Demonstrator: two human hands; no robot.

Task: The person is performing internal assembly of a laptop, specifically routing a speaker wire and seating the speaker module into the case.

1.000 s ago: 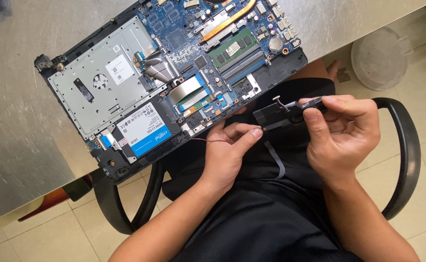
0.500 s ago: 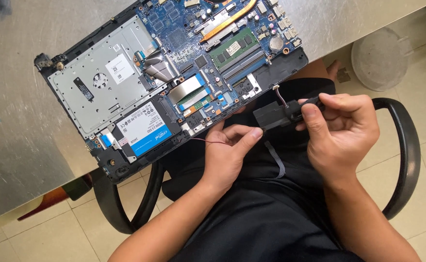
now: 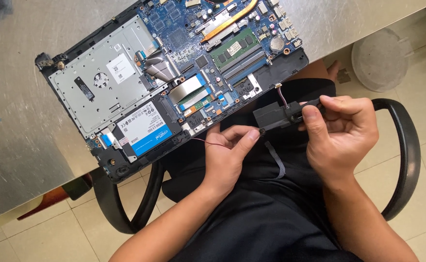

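Fingers (image 3: 315, 114) of my right hand (image 3: 341, 133) are pinching the black part (image 3: 273, 116); my left hand (image 3: 230, 155) is pinching its wire (image 3: 210, 143) beside the laptop (image 3: 174, 73).

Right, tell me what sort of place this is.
Probably a small electronics repair bench. An opened laptop with bare circuit board lies on a metal table, and the seated person's right hand holds a black speaker module with thin wires.

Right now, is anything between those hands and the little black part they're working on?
No. The right hand already grips the black speaker module with thumb on top, and the left hand pinches its lower corner. Only its thin wires run up towards the opened laptop.
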